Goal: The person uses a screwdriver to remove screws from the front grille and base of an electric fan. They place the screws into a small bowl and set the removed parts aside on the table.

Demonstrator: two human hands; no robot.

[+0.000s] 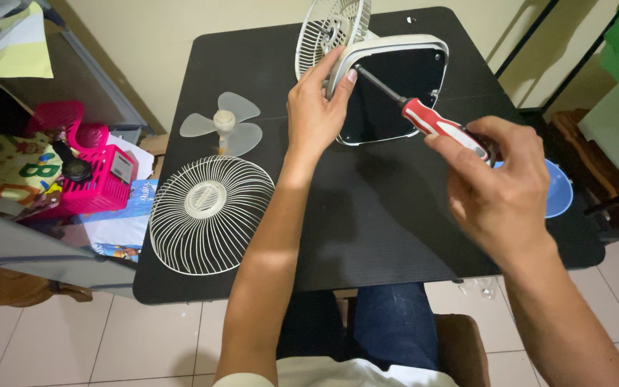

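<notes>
Two hands, left hand [314, 107] gripping fan base [394, 86] edge, right hand [499, 183] holding screwdriver [424, 118]

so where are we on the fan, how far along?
Done: front grille and blade lie loose on the black table, apart from the fan.
In hand: left hand grips the white base frame; right hand drives a red-handled screwdriver into its corner.
Left: rear grille is not yet off the body.

Both arms are stretched forward. The left hand [314, 107] is raised with fingers curled. The right hand [499, 183] is closed in a grip.
</notes>
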